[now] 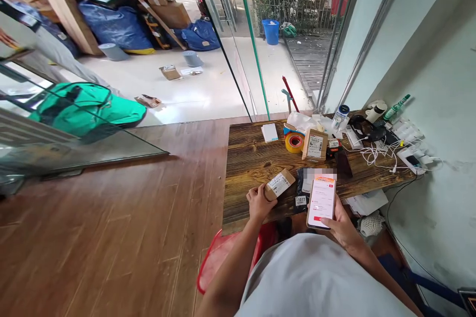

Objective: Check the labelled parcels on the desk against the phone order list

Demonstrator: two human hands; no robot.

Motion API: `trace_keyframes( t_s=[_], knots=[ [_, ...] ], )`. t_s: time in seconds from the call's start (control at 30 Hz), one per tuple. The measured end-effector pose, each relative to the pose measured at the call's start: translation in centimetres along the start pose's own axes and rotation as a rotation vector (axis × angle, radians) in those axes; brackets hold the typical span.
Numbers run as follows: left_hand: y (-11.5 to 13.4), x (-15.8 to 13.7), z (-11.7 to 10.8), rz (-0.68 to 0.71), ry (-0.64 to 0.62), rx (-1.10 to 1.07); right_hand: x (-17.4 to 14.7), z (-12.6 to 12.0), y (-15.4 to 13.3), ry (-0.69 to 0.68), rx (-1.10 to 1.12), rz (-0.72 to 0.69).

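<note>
On the dark-grained wooden counter (253,158), the small brown cardboard parcel with a white label (279,184) lies at the left hand's (259,203) fingertips, pinched at its near corner, long axis slanting up-right. The right hand (340,225), nearby, grips a white-screened smartphone (322,202) upright

Small labelled cardboard box (279,184) lies flat beside upright lit phone (321,202).
</note>
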State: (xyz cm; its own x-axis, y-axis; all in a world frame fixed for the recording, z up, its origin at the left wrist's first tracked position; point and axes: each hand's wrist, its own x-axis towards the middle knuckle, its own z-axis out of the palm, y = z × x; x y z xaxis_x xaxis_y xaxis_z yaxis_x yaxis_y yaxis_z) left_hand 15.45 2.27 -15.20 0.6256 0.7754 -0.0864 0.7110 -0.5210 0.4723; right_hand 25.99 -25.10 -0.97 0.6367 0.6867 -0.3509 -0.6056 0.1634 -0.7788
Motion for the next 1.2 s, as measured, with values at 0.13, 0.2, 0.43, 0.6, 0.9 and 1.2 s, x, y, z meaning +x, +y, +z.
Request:
trace_keyframes(
  t_s=[0.13,0.2,0.43,0.6,0.9,1.2],
  knots=[
    [0.2,0.0,-0.1,-0.005,-0.009,-0.002,0.1,0.4,0.0,-0.013,-0.013,-0.002],
    [0.3,0.0,-0.4,-0.011,-0.021,0.002,0.0,0.5,-0.1,-0.011,-0.02,-0.006],
    [1.8,-0.5,-2.1,-0.029,-0.076,0.034,0.0,0.2,0.3,-0.008,-0.021,-0.025],
    [6.7,-2.6,-5.1,0.218,0.02,-0.164,0.7,-0.2,1.4,-0.026,0.003,-0.091],
    [16.0,-3.4,-7.3,0.189,-0.553,-0.875,1.3,0.3,0.5,-0.02,-0.026,-0.086],
    [15.3,-3.8,-5.0,0.224,-0.663,-0.881,1.5,0.0,-0.1,0.053,0.139,-0.04]
  ],
)
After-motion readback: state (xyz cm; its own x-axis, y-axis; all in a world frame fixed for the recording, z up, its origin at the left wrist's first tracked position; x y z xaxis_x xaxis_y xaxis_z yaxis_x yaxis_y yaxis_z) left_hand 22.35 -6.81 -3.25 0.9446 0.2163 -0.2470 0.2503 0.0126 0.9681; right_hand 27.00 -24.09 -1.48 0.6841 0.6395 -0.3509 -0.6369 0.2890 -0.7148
